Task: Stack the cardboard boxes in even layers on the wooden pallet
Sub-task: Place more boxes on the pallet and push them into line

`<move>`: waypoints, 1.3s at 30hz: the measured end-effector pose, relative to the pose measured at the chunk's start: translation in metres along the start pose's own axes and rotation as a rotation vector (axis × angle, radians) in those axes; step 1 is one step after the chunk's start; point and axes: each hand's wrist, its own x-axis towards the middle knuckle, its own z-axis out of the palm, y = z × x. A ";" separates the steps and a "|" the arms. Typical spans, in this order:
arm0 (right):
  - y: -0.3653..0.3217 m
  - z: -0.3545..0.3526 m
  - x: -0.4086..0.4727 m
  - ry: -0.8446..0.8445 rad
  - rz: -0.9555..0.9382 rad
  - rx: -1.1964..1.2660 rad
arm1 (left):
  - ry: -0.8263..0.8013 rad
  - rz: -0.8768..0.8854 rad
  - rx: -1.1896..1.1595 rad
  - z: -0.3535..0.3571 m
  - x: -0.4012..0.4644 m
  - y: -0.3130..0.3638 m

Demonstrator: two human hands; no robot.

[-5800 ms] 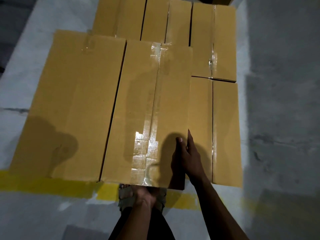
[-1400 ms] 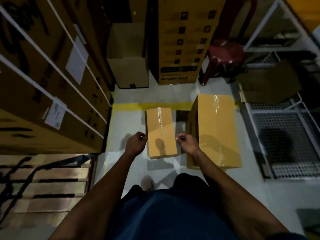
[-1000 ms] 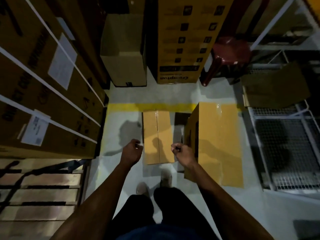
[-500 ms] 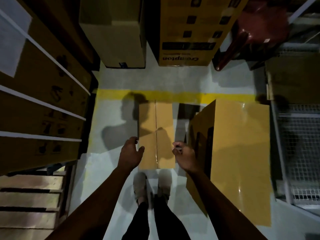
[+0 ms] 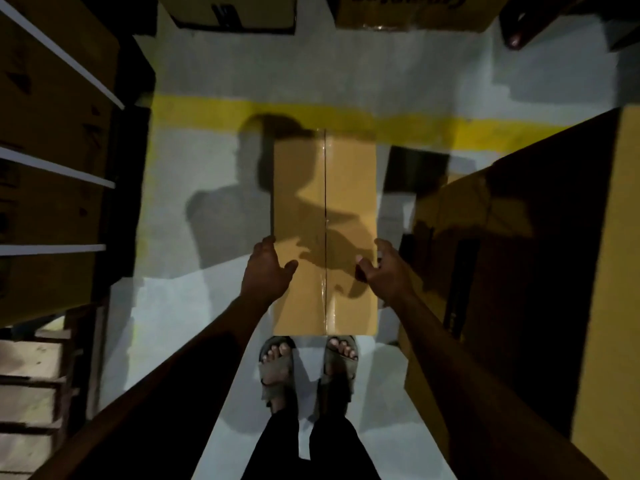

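while the pallet (image 5: pixel 31 382) sits at far left, left hand (image 5: pixel 265 271) and right hand (image 5: pixel 389 270) flank the small box (image 5: pixel 341 188) on the floor (image 5: pixel 194 306) — fingers spread, grasping nothing. bigger box (image 5: pixel 595 289) right — both unstacked.

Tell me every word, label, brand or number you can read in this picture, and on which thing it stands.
Printed word on the carton at the top edge: cut off by the frame and seen upside down, not readable for sure.
Dark print on the strapped cartons at left: too blurred to read.
Small box between the hands: plain, only clear tape, no text.
Tall box at right: no text visible.
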 end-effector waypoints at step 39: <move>-0.176 -0.111 -0.241 0.094 -0.164 0.179 | 0.194 -0.156 -0.531 -0.217 -0.247 0.050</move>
